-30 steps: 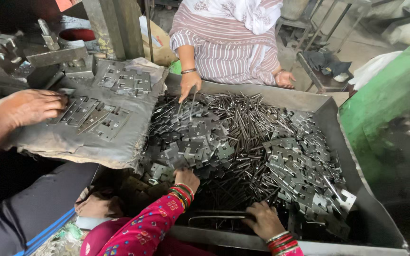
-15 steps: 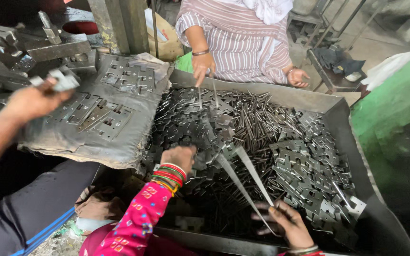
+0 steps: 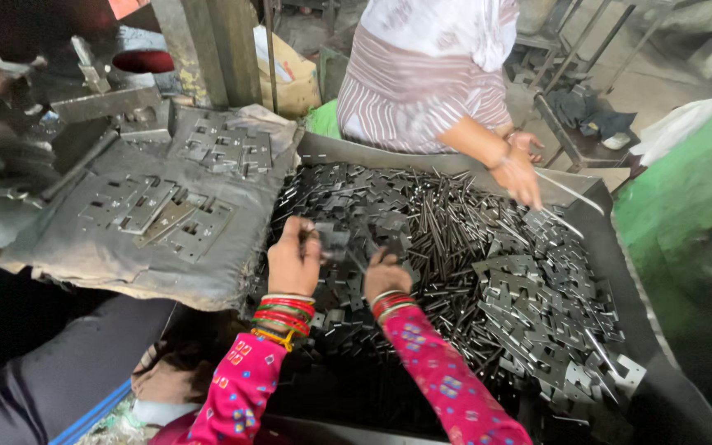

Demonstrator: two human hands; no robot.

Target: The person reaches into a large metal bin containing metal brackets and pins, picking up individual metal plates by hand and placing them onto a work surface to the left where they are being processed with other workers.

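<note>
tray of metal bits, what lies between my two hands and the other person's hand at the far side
In the head view, loose dark metal rods and flat punched plates cover the tray between your hands and that person's hand.

Metal plates (image 3: 529, 305) fill the tray (image 3: 661, 330); padded cloth (image 3: 125, 247) lies left.

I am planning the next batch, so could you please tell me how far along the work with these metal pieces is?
Done so far, it seems: flat punched metal plates lie laid out on the grey cloth pad. In hand: the left hand holds a small dark metal plate, with the right hand close beside it. Left: the grey metal tray holds a large heap of loose plates and thin rods.
</note>
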